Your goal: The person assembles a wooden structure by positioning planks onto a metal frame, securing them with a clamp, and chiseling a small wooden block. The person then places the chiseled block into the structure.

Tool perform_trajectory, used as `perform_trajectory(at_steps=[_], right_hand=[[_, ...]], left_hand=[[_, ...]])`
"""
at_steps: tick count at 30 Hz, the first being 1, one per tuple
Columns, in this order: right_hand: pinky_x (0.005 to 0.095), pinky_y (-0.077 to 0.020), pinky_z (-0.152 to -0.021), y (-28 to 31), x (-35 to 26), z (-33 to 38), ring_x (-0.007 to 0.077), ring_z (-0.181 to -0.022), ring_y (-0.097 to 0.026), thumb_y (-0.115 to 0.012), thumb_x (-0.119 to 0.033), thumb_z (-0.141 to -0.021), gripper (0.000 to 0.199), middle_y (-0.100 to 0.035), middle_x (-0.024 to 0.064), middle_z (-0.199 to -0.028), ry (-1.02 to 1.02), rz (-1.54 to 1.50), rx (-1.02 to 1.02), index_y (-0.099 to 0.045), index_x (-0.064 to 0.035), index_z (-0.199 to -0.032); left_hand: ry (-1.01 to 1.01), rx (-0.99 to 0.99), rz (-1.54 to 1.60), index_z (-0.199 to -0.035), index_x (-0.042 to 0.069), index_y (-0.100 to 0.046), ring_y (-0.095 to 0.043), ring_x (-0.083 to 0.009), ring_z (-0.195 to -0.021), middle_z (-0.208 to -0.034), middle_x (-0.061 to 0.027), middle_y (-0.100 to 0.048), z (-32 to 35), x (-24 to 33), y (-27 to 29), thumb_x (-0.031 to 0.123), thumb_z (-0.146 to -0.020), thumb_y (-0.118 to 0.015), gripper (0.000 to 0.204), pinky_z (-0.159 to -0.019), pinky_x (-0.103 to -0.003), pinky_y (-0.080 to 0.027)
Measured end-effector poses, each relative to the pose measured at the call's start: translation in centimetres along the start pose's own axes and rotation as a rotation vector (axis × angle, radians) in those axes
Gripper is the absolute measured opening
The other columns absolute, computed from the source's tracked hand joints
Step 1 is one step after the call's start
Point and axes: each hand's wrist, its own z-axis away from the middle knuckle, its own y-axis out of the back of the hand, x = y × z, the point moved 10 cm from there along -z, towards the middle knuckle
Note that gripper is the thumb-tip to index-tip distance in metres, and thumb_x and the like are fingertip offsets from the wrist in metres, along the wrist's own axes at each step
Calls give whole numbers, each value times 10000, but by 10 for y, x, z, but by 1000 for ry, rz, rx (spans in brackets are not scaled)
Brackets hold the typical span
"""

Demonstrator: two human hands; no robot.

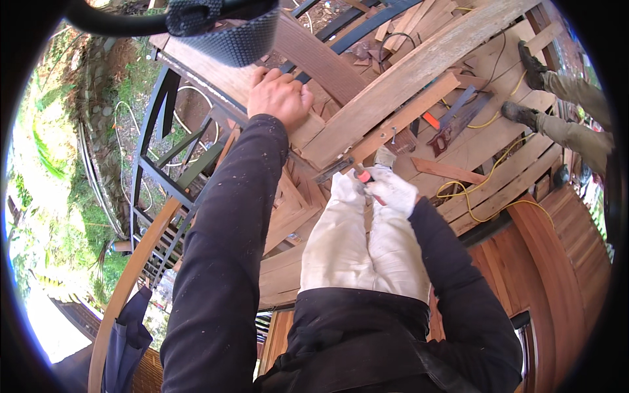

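A bright outdoor slope of greenery point(49, 216) fills the left side, beyond a dark metal frame point(165, 182) that borders the work area. A floor of light wooden planks point(481, 147) spreads across the upper right, scattered with offcuts, and darker reddish-brown boards point(580, 252) lie at lower right. Across the middle, a long weathered beam point(419, 78) slants from upper right down toward the person's pale trousers point(341, 242), with a narrower orange-brown board point(406, 118) just beside it. A co-worker's legs point(576, 95) stand at the right edge. A yellow cord point(468, 203) loops over the planks, near a handsaw point(441, 139). The left grip point(280, 95) rests on timber near the beam's lower end, fingers bent; whether it pinches anything cannot be told. The right grip point(393, 190), pale as if gloved, is closed around a red-and-black handled tool point(364, 176), which is above the lap, near the narrower board's lower end.
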Motion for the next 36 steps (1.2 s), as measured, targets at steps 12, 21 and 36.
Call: perform_trajectory(at_steps=[12,21,36], right_hand=[[540,-538,-855,-68,-9,8,455,-1021,-667,-758,-291,-856,606,-703,238,-1106,191,888,246,-553,-58,-1376],[511,-454,-941,-82,10,-26,413,-1089,-557,-787,-199,-760,384,-615,194,-1086,208,968,312,-648,-28,-1076],[442,-515,-1020,-188,48,-134,313,-1170,-698,-618,-273,-985,363,-726,178,-1270,246,1379,81,-693,-114,-1303]], left_hand=[[5,-13,22,-692,94,-737,-644,-218,-900,-767,-31,-700,-1,-1,-1,290,-913,-590,330,-1035,-418,-423],[51,-32,64,-725,83,-752,-647,-210,-955,-817,-43,-726,6,-10,-3,287,-935,-576,342,-1094,-413,-399],[409,309,179,-1274,38,-615,-370,-355,-1461,-1462,-176,-470,36,-46,20,241,-890,-697,442,-1272,-497,-253]])
